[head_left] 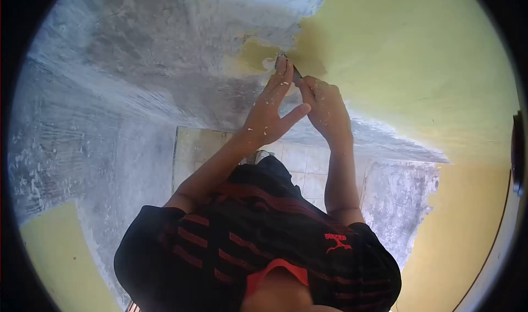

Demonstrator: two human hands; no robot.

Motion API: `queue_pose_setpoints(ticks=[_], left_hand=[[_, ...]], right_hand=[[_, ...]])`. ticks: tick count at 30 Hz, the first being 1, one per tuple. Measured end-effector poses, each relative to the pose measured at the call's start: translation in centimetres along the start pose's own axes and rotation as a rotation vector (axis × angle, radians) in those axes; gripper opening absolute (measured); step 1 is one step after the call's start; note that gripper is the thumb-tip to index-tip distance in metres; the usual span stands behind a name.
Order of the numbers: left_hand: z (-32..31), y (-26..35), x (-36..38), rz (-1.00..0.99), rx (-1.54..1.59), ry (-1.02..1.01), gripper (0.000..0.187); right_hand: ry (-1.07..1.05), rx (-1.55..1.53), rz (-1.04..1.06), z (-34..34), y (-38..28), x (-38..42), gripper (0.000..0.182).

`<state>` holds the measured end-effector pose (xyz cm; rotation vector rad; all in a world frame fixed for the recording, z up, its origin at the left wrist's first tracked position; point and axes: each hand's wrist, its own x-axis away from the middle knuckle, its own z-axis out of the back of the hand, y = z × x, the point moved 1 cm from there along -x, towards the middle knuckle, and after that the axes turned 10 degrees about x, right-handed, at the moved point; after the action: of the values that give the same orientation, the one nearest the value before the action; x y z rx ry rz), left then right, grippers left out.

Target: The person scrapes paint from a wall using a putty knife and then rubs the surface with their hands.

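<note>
My right hand (328,104) is closed around the handle of a paint scraper (297,75), whose dark shaft runs up and left to the wall. The fingers of my left hand (268,107) lie stretched out, with their tips against the scraper's head and the thumb spread toward my right hand. Most of the blade is hidden behind those fingertips. The scraper meets the wall at a patch of yellow paint (258,53), beside bare grey plaster (181,48). Pale paint flakes cling to both hands.
Yellow paint (407,64) covers the wall to the right, with a ragged edge. More scraped wall (71,141) stands at the left. Light floor tiles (294,158) show below my arms. A dark object (517,152) is at the far right edge.
</note>
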<state>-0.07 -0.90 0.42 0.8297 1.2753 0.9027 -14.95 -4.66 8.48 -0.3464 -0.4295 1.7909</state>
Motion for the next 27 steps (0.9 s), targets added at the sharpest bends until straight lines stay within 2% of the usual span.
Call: queue_pose_setpoints(ticks=[2, 4, 12, 17, 18, 20, 24, 27], left_hand=[[-0.4, 0.0, -0.1, -0.031, -0.035, 0.011, 0.096], [1.5, 0.5, 0.7, -0.007, -0.068, -0.008, 0.096], [0.3, 0.1, 0.1, -0.018, -0.001, 0.022, 0.097], [-0.1, 0.2, 0.0, -0.053, -0.031, 0.042, 0.095], [-0.1, 0.3, 0.1, -0.051, -0.028, 0.038, 0.095], [0.3, 0.7, 0.1, 0.008, 0.041, 0.028, 0.094], [0.0, 0.4, 0.3, 0.011, -0.006, -0.032, 0.094], [0.1, 0.5, 0.1, 0.010, 0.027, 0.028, 0.093]], right_hand=[[0.056, 0.003, 0.079, 0.1, 0.2, 0.1, 0.032], [0.054, -0.064, 0.063, -1.6, -1.2, 0.9, 0.032], [0.062, -0.018, 0.039, -0.8, -0.4, 0.7, 0.033], [0.182, -0.020, 0.209, -1.2, 0.4, 0.2, 0.035], [0.181, -0.018, 0.205, -1.1, 0.1, 0.5, 0.035], [0.046, -0.070, 0.044, -1.1, -0.5, 1.0, 0.036], [0.030, -0.038, -0.002, -0.6, -0.3, 1.0, 0.037], [0.091, 0.007, 0.067, -1.0, -0.1, 0.9, 0.035]])
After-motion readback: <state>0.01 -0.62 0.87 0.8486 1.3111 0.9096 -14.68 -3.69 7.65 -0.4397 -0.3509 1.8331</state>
